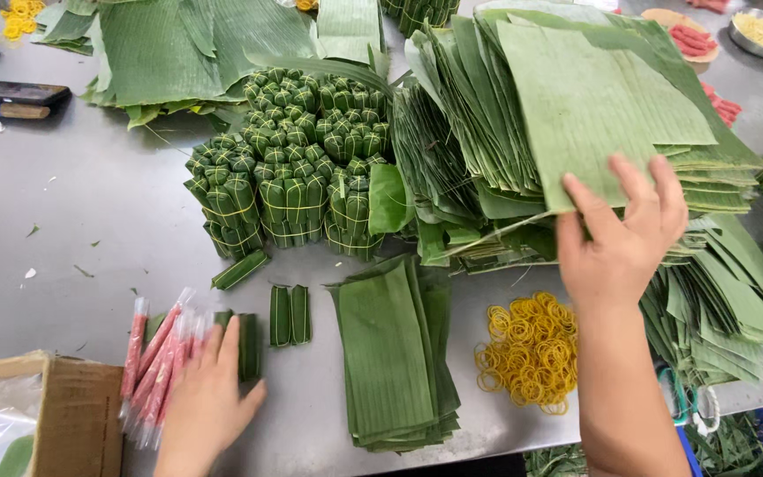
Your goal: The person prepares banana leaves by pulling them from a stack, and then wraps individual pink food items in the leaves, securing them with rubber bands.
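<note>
My right hand [622, 231] rests with fingers spread on the near edge of the top sheet of a tall stack of cut banana leaves [576, 106]. My left hand [209, 389] lies flat on the metal table [90, 221], over a leaf-wrapped roll [248, 340] and touching several pink sausages in clear wrap [156, 353]. Two wrapped rolls [290, 314] lie just right of that hand. A small pile of narrow leaf strips [395, 353] sits between my hands.
Bundles of wrapped rolls tied with bands [289, 168] stand mid-table. Yellow rubber bands [527, 349] lie near my right forearm. A cardboard box [72, 411] sits at the lower left. Large leaves [187, 44] lie at the back, bowls [761, 31] at the far right.
</note>
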